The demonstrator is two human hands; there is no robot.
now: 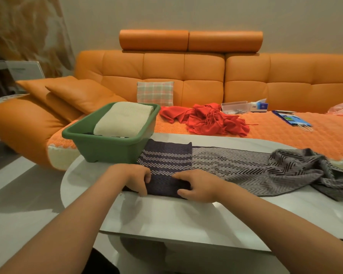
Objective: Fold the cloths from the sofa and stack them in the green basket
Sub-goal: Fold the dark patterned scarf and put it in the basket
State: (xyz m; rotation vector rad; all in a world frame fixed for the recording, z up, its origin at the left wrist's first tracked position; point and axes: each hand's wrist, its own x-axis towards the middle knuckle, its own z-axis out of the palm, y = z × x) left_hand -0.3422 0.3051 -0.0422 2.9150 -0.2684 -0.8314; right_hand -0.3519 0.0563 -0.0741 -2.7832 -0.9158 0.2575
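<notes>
A long grey-and-navy zigzag cloth [236, 167] lies across the white table [166, 218]. Its left end is folded over into a dark navy panel. My left hand [136, 177] pinches the near left edge of that panel. My right hand [198, 186] grips its near right edge. The cloth's right end lies crumpled. The green basket [109, 149] stands at the table's far left with a folded cream cloth [123, 120] inside. A red cloth [208, 118] lies bunched on the orange sofa [186, 76].
On the sofa seat are a plaid cushion [155, 93], a clear plastic box [234, 107], a tissue box [259, 106] and a blue bag [291, 118]. Orange pillows [67, 95] lie at the left. The table's near edge runs just below my forearms.
</notes>
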